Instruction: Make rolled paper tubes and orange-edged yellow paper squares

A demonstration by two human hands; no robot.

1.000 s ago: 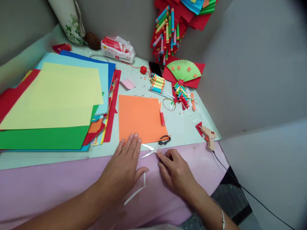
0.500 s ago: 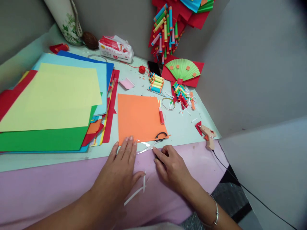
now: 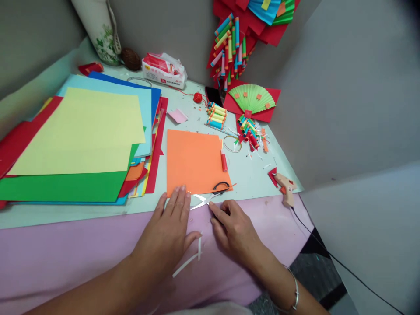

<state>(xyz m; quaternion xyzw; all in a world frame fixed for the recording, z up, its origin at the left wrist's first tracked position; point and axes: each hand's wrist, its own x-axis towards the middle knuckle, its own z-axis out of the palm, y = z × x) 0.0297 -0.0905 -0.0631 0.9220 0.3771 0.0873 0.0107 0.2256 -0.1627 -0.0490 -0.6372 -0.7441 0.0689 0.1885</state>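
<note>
A sheet of orange paper [image 3: 197, 162] lies in the middle of the worktop. My left hand [image 3: 175, 218] rests flat on its lower left edge, fingers stretched out. In my right hand [image 3: 232, 225] is a pair of scissors [image 3: 204, 201], its blades apart at the paper's lower edge and pointing towards my left hand. One black handle loop shows over the paper; the other is hidden by my fingers. A thin orange strip runs along that edge past the loop. Two narrow white strips [image 3: 185, 264] lie below my left hand.
Stacked coloured sheets [image 3: 82, 131] cover the left side. A red glue stick [image 3: 224, 160] touches the orange sheet's right side. A glue gun [image 3: 285, 188] with a trailing cord lies at the right edge. Behind are paper rolls [image 3: 216, 116], a pleated green fan [image 3: 251, 97] and a tissue pack [image 3: 164, 71].
The camera view has shifted a little, so the worktop things appear slightly further right. My hands, the scissors and the orange paper keep nearly the same positions relative to each other.
</note>
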